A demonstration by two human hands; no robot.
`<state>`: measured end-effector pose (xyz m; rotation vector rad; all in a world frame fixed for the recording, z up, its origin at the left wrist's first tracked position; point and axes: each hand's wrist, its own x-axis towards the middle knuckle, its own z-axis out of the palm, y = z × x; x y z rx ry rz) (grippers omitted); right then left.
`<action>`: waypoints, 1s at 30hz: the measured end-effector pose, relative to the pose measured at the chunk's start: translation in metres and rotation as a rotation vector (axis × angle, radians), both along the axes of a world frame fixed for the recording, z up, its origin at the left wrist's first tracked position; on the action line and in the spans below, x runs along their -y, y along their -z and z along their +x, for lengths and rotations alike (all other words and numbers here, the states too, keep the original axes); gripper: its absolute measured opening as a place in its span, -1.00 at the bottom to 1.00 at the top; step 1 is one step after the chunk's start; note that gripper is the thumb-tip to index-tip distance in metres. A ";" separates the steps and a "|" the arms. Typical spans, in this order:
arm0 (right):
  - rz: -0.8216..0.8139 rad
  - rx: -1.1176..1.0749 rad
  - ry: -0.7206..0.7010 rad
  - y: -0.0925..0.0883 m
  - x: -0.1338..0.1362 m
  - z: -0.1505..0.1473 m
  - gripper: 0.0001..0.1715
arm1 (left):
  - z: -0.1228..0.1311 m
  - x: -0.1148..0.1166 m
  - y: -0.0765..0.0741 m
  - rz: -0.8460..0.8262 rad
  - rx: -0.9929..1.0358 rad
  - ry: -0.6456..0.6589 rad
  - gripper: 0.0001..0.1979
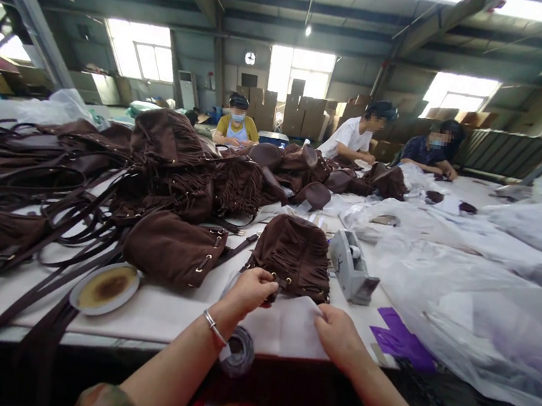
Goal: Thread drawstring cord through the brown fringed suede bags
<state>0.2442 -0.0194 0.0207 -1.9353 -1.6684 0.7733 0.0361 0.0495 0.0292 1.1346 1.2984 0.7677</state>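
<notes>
A dark brown fringed bag [293, 250] lies before me, its edge with metal eyelets facing me. My left hand [251, 291] is closed at that edge, pinching a small dark piece that looks like the bag's drawstring; the fingers partly hide it. Between finger and thumb, my right hand [339, 333] grips the corner of a thin white sheet [298, 318], which spreads over the table edge below the bag. A roll of grey cord or tape [238, 352] hangs by my left wrist. Left of the fringed bag rests a second brown bag [174, 246] with eyelets.
A grey tape dispenser [352, 268] stands right of the bag, near a purple piece [403, 339]. Clear plastic bags [480, 293] cover the right side. At left are a plate with brown residue [106, 289] and heaped brown bags [171, 155] with trailing straps. Several people work across the table.
</notes>
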 end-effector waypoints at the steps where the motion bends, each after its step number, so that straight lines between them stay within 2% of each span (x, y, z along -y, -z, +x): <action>1: -0.012 -0.038 0.014 -0.001 0.001 0.000 -0.79 | 0.000 0.000 -0.001 -0.003 0.004 -0.006 -0.78; 3: -0.055 -0.205 0.059 0.000 0.002 -0.002 -0.79 | 0.000 0.001 -0.003 -0.009 0.013 -0.017 -0.79; 8: -0.182 -0.870 0.192 0.017 -0.010 -0.028 -0.78 | 0.003 0.010 -0.005 0.032 -0.057 0.011 -0.85; 10: -0.166 -1.049 0.245 0.023 -0.020 -0.043 -0.80 | 0.001 0.015 -0.003 0.118 -0.142 0.039 -0.86; 13: -0.129 -1.197 0.340 0.027 -0.030 -0.060 -0.80 | -0.008 0.017 0.004 0.290 -0.238 0.030 -0.86; 16: -0.119 -1.240 0.375 0.030 -0.035 -0.068 -0.80 | -0.019 0.015 0.014 0.327 -0.281 -0.110 -0.77; 18: -0.120 -1.228 0.379 0.031 -0.035 -0.069 -0.81 | -0.022 0.013 0.018 0.253 -0.285 -0.180 -0.71; 21: -0.123 -1.204 0.373 0.032 -0.037 -0.066 -0.78 | -0.018 0.013 0.017 0.023 -0.150 -0.117 -0.67; 23: -0.133 -1.201 0.374 0.030 -0.040 -0.065 -0.73 | -0.011 0.015 0.014 -0.067 -0.082 -0.088 -0.70; 27: -0.187 -1.123 0.332 0.026 -0.048 -0.064 -0.71 | -0.002 0.016 0.012 -0.054 -0.055 -0.139 -0.77; 30: -0.157 -1.026 0.315 0.030 -0.052 -0.065 -0.74 | -0.004 0.011 0.015 -0.107 0.136 -0.135 -0.72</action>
